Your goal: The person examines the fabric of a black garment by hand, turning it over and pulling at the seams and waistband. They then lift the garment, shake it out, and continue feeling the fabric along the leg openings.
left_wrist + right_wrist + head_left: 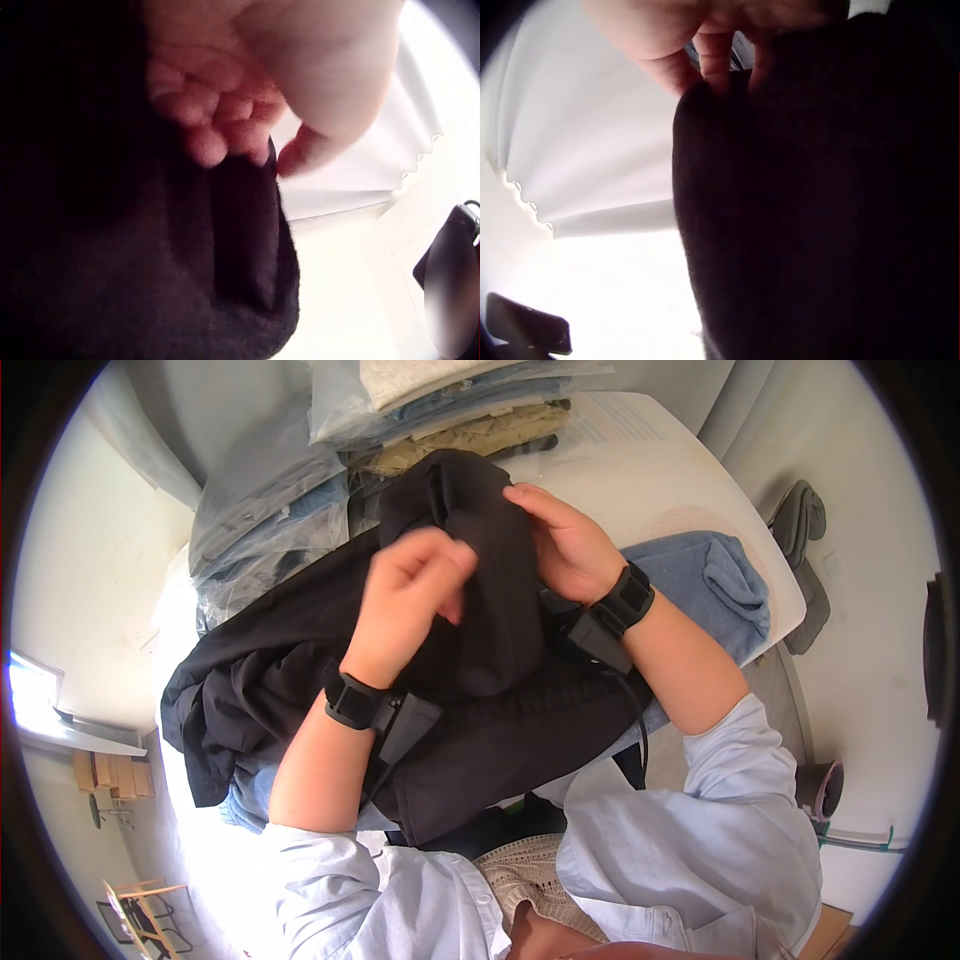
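A black garment (500, 590) lies bunched across the table, its upper part raised between the hands. The left hand (410, 585), slightly blurred, has curled fingers at the raised cloth; in the left wrist view the fingers of the left hand (217, 105) curl against the dark fabric (172, 247) near its edge. My right hand (572, 545) holds the far right edge of the cloth, thumb toward the top. The right wrist view shows the right hand (720, 45) pinching the top edge of the black cloth (802, 195); part of its grip is hidden.
Blue folded cloth (680, 575) lies at the right of the table (640, 470), under the black garment. Clothes in clear plastic bags (270, 510) are stacked at the back and back left. Grey slippers (800, 530) hang by the right wall.
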Action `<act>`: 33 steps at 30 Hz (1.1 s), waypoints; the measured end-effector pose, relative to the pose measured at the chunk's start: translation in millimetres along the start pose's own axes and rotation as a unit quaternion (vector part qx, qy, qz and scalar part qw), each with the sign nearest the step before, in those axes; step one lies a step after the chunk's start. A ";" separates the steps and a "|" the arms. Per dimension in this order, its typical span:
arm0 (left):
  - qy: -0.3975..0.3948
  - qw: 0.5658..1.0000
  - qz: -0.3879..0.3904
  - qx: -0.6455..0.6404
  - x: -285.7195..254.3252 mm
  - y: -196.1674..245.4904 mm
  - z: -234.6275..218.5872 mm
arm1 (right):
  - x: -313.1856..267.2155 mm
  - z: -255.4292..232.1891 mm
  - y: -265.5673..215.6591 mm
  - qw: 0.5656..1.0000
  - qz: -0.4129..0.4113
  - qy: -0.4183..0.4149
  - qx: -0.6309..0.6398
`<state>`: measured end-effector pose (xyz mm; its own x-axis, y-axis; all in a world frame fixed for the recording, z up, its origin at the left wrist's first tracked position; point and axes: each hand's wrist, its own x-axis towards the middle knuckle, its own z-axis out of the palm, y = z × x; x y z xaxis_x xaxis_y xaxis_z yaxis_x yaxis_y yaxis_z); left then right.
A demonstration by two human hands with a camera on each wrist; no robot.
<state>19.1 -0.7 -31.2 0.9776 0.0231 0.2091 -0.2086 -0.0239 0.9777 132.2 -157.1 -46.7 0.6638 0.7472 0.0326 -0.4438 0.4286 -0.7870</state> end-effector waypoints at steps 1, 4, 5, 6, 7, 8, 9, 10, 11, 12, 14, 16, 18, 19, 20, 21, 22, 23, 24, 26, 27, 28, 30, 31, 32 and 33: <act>0.102 0.992 0.068 -0.033 0.1 -0.5 1.7 | 0.1 1.2 -0.5 1.000 -0.007 0.015 0.007; 0.201 0.961 0.169 -0.084 1.1 15.6 3.7 | -4.0 9.0 -2.7 1.000 -0.020 -0.018 -0.005; 0.213 0.960 0.159 -0.085 1.3 19.6 6.7 | -5.6 9.9 -1.7 1.000 -0.020 -0.018 -0.004; 0.213 0.960 0.159 -0.085 1.3 19.5 9.5 | -7.2 10.4 -0.9 0.999 -0.017 -0.033 -0.029; 0.202 0.974 0.091 -0.038 0.9 19.1 12.7 | -8.4 10.8 -0.7 0.997 -0.013 -0.047 -0.054; 0.189 0.982 0.023 0.009 0.6 18.8 14.1 | -9.3 11.3 -1.1 0.997 -0.012 -0.048 -0.054; 0.166 0.986 0.002 0.031 0.8 10.9 11.0 | -10.2 11.7 -1.8 0.996 -0.012 -0.055 -0.062; 0.163 0.985 -0.011 0.058 1.5 8.6 11.0 | -10.9 11.4 -2.2 0.996 -0.012 -0.063 -0.069; 0.159 0.983 -0.024 0.085 2.0 7.0 11.2 | -10.8 9.6 -2.1 0.996 -0.011 -0.062 -0.069; 0.159 0.983 -0.024 0.084 1.8 5.4 10.9 | -10.3 7.0 -1.8 0.991 -0.015 -0.089 -0.102; 0.158 0.981 -0.041 0.105 1.7 3.6 10.2 | -11.6 9.0 -1.4 0.984 -0.019 -0.116 -0.134; 0.174 0.981 -0.031 0.081 2.7 5.0 14.0 | -16.6 18.4 -0.9 0.976 -0.043 -0.113 -0.181; 0.190 0.980 -0.021 0.057 4.4 2.6 13.1 | -14.6 14.8 1.1 0.978 -0.042 -0.123 -0.161; 0.183 0.981 -0.002 0.062 6.0 -2.7 9.2 | -13.6 13.2 1.4 0.980 -0.042 -0.133 -0.140; 0.175 0.982 0.017 0.068 7.0 -4.1 7.8 | -13.4 13.2 0.0 0.980 -0.042 -0.132 -0.140; 0.174 0.982 0.017 0.069 6.9 -4.7 8.1 | -13.3 14.0 -2.3 0.990 -0.027 -0.122 -0.064; 0.159 0.985 0.018 0.057 6.6 -4.1 9.1 | -12.7 14.1 -4.1 0.994 -0.012 -0.112 0.011; 0.145 0.988 0.019 0.045 6.3 -2.9 10.1 | -11.1 11.9 -4.4 0.994 -0.012 -0.112 0.011; 0.145 0.988 0.019 0.045 6.0 -2.0 10.7 | -9.0 8.3 -3.8 0.994 -0.021 -0.102 0.022; 0.189 0.979 0.023 0.066 4.8 0.2 11.6 | -6.6 3.2 -1.2 0.995 -0.030 -0.093 0.033; 0.189 0.979 0.024 0.066 3.4 1.7 10.6 | -5.8 1.4 0.1 0.994 -0.043 -0.094 0.016; 0.195 0.979 0.038 0.052 1.4 3.6 8.7 | -5.4 0.6 0.5 0.994 -0.055 -0.096 0.000; 0.183 0.981 0.049 0.032 -2.4 8.9 8.7 | -6.5 2.7 -0.8 0.993 -0.058 -0.104 -0.013; 0.183 0.981 0.049 0.032 -1.8 10.6 11.9 | -7.4 4.0 -1.0 0.992 -0.060 -0.112 -0.026; 0.192 0.980 0.012 0.053 -0.5 11.6 17.4 | -7.9 5.2 -0.7 0.992 -0.060 -0.112 -0.026; 0.201 0.976 -0.024 0.074 0.4 11.9 20.4 | -8.2 6.6 -0.1 0.989 -0.062 -0.131 -0.040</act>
<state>17.6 -21.3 -19.9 0.8901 0.4180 0.1816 -0.1267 -0.1557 0.9796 122.8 -159.9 -42.9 0.5267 0.8021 0.2815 -0.3139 0.4912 -0.8125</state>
